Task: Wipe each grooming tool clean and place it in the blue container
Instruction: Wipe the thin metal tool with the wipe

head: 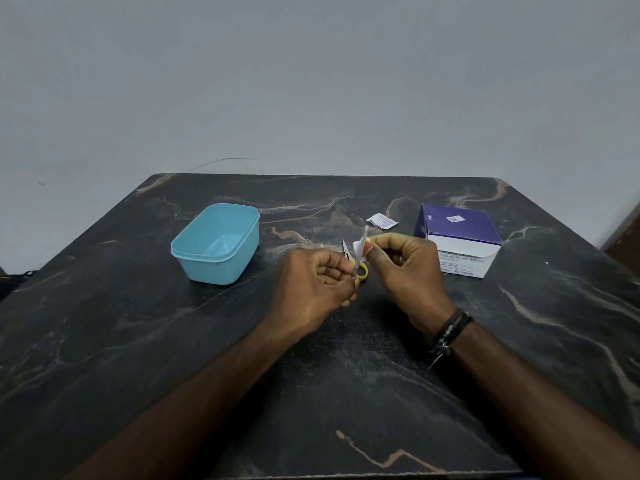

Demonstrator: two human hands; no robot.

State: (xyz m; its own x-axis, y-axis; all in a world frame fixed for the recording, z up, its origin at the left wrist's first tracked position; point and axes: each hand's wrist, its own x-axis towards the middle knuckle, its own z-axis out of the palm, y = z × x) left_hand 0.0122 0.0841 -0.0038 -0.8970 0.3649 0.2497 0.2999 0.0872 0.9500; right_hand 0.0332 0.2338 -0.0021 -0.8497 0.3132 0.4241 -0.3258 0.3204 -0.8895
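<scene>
- Plainly, the wiping step is in hand: the left hand (pixel 313 282) holds a slim metal nail file (pixel 361 249) by its lower end, and the right hand (pixel 403 263) works a small white wipe (pixel 358 244) against the blade.
- The left fingers (pixel 334 268) are curled round the bottom of the file, which rises between the two hands, tilted slightly to the right, its tip clear above them.
- The right thumb and forefinger pinch the wipe just beside the middle of the blade; the other fingers of that hand are folded in loosely. Whether the wipe wraps both faces of the file cannot be told.
- A pair of yellow-handled scissors (pixel 362 271) lies on the bench (pixel 138 341) behind the hands, partly hidden; it appears not yet cleaned.
- The blue container (pixel 194 263) stands open to the left, well apart from the hands, and seems to hold nothing.
- Judged from this, the next move calls for drawing the wipe along the blade to its tip, then carrying the file left to drop it in the container.
- An opened sachet (pixel 382 221) and a purple box of alcohol swabs (pixel 457 230) sit on the far right.
</scene>
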